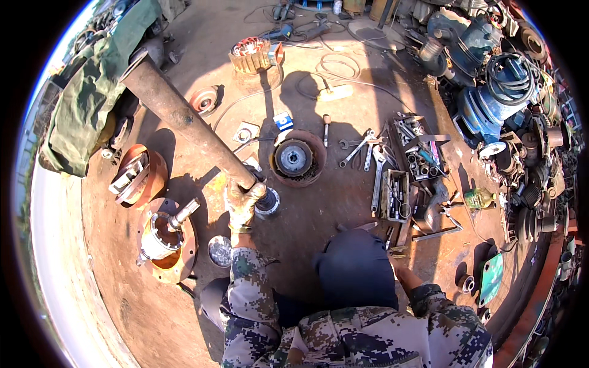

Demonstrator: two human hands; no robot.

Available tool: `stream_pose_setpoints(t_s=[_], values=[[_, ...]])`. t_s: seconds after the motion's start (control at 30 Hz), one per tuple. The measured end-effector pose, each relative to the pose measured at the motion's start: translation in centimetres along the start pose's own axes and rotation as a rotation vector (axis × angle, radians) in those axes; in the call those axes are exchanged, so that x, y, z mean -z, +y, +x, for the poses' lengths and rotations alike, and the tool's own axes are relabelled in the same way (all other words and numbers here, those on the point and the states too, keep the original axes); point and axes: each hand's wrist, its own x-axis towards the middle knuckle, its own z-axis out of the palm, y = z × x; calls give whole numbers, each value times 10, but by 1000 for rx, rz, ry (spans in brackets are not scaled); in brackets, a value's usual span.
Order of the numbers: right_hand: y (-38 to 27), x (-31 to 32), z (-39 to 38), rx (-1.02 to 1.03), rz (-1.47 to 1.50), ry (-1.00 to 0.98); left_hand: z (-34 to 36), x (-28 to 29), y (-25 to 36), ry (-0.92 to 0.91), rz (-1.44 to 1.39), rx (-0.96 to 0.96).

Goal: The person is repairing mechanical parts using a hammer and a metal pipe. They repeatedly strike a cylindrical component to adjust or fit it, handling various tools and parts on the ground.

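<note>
My left hand (241,205), in a soiled glove, grips a long rusty steel pipe (184,126) near its lower end; the pipe slants up to the upper left. Just beside that hand stands a dark cylindrical part (267,203) with a silver flanged base. A round tin (219,250) of pale substance sits by my left forearm. My right hand (397,262) is low at the right, beside my knee and some loose tools; its fingers are mostly hidden. A rusty pot (315,141) holding a dark round metal part lies ahead of me.
Wrenches (374,178) and metal tool boxes (392,208) lie right of centre. A shaft assembly (156,242) on a flanged plate and a rusty bowl (154,178) are at left. Blue pumps (478,107), a green-covered heap (73,129), cables and a motor winding (250,56) surround the workspace.
</note>
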Motion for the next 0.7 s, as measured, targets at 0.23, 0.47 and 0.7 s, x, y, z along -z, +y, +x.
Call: stream_pose_setpoints(t_s=[0.23,0.47,0.7], values=[[33,-6,-18,-45,102,17,17,-13,87,31,115,-225],[39,-2,-24,-90,195,70,24,-25,164,162,294,-294],[19,-1,1,-23,198,66,27,-4,169,210,417,-496]])
